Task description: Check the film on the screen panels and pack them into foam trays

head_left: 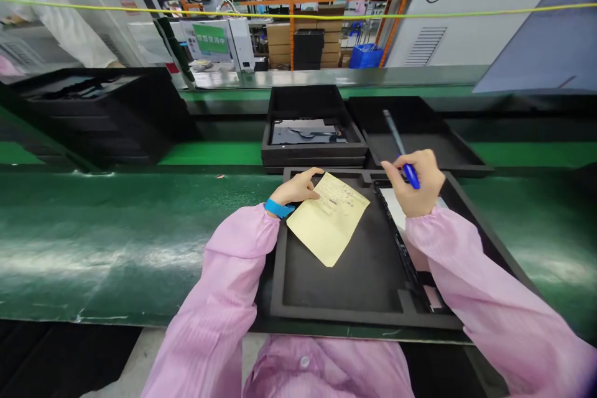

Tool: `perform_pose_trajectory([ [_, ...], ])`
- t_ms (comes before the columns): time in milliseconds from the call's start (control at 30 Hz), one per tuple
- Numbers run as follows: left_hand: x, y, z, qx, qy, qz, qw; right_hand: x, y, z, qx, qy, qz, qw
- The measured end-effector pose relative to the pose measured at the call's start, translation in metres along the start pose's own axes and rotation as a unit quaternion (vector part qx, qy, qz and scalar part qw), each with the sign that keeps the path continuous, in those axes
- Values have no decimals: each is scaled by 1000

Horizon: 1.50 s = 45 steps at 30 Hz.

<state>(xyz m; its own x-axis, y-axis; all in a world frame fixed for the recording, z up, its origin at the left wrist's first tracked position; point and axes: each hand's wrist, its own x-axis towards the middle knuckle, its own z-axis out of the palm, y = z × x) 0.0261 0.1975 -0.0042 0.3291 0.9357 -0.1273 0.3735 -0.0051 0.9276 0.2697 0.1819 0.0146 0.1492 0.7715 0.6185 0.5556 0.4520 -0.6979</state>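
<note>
Right of centre in the frame, the right hand (420, 181) is closed around a blue-and-grey pen (395, 135), its grey shaft slanting up and to the left, clear of any paper. Which end bears the nib is too small to tell. Left of it, near the middle of the frame, the left hand (298, 188) pinches a yellow paper note (329, 224) by its upper left edge, thumb on the sheet; a blue wristband (278, 208) circles that wrist. Small dark handwriting covers the note's upper part, the lower part being blank.

Beneath both hands lies a black foam tray (333, 313), the note tilted over its wide left compartment and a pale, black-edged panel (396, 208) in the narrower right one, partly hidden by the right forearm.

The step in hand looks like handling the written note, pen at the ready. Any further writing would call for turning the nib down to the sheet, with the left hand steadying it.

Farther out, on the green bench, stacked foam trays (314, 155) holding a grey part stand at upper centre, another tray (433, 146) just beside them. More trays (107, 127) are piled at upper left.
</note>
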Motion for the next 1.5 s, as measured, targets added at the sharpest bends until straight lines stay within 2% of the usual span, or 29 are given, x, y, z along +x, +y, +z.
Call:
perform_pose_trajectory([
  [67,-3,5,1,-19,18,16,1000,0,-4,-5,-3,75,11,997],
  [167,-9,13,6,-41,94,30,994,6,-6,-12,90,151,34,984],
  [233,-10,15,15,-29,120,19,992,11,-6,-15,174,166,59,969],
  [267,-10,14,20,-15,114,7,993,13,-6,-16,206,156,83,963],
  [367,-11,11,32,47,66,-38,996,12,-7,-17,264,39,172,948],
  [433,-13,10,32,89,44,-61,993,9,-11,-15,295,-51,199,933],
  [500,-15,10,27,131,59,-63,988,5,-15,-15,314,-94,204,923],
  [567,-13,9,21,176,112,-39,977,1,-19,-14,325,-140,218,910],
  [633,-8,7,17,219,158,-3,963,-3,-22,-12,337,-237,237,880],
  [700,0,3,18,253,151,25,955,-10,-22,-6,339,-328,243,848],
  [733,3,1,19,267,134,33,954,-15,-21,0,333,-351,242,841],
  [800,8,-2,21,292,104,38,950,-26,-16,13,314,-359,240,845],
  [933,9,-7,17,339,83,19,937,-50,-3,40,276,-374,244,851],
  [1033,9,-9,12,368,65,3,928,-63,3,53,241,-353,238,872],
  [1200,10,-10,11,400,51,-12,915,-74,4,61,193,-305,208,909],
  [1500,9,-7,15,413,48,-26,909,-76,1,61,138,-312,159,926],
])
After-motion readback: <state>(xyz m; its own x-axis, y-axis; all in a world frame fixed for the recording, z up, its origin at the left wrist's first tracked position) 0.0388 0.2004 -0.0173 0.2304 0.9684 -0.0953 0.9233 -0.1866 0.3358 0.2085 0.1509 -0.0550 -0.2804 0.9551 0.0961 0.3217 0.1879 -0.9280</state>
